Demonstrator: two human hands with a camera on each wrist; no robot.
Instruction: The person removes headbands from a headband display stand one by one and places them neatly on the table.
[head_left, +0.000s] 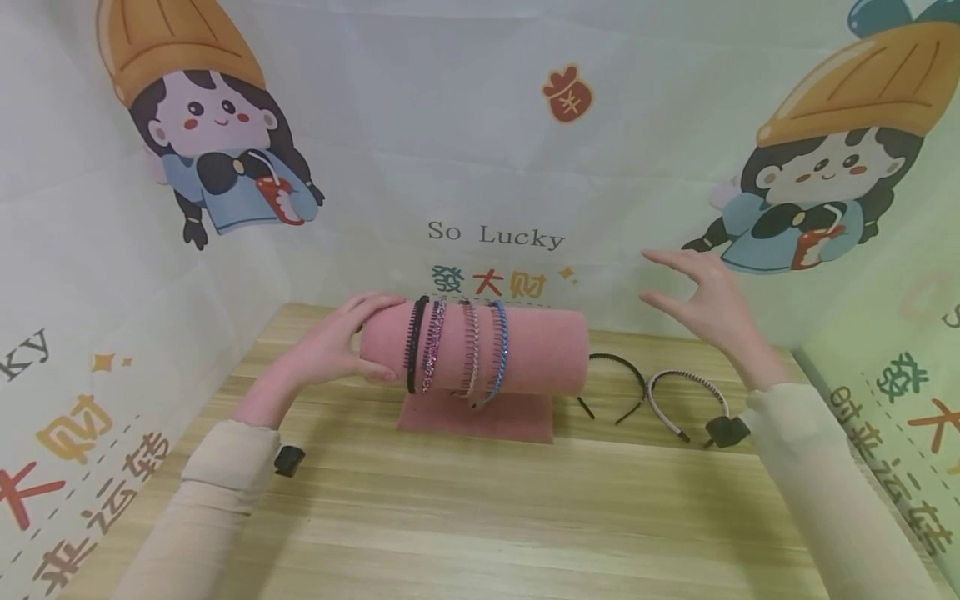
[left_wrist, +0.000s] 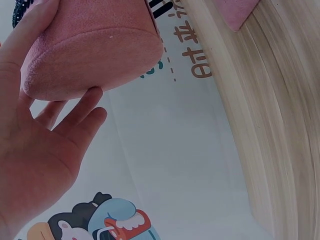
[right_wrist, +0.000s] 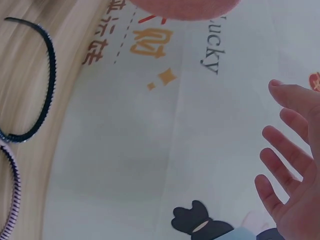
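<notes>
A pink padded headband stand (head_left: 547,350), a lying cylinder on a flat base, stands near the back of the table. Four-part counting aside, several headbands hang round it: a black one (head_left: 413,346), a glittery purple-pink one (head_left: 432,348), a pale pink one (head_left: 472,346) and a blue one (head_left: 500,350). My left hand (head_left: 348,342) grips the cylinder's left end, thumb in front and fingers over the top; the left wrist view shows fingertips at the end face (left_wrist: 100,60). In the air right of the stand, my right hand (head_left: 708,300) holds nothing, fingers spread from the thumb.
On the table (head_left: 465,517) right of the stand lie a black headband (head_left: 637,375) and a pale toothed headband (head_left: 686,375), touching each other. Printed cloth walls (head_left: 360,167) rise behind and at both sides. A black wrist device (head_left: 727,431) sits by the right cuff.
</notes>
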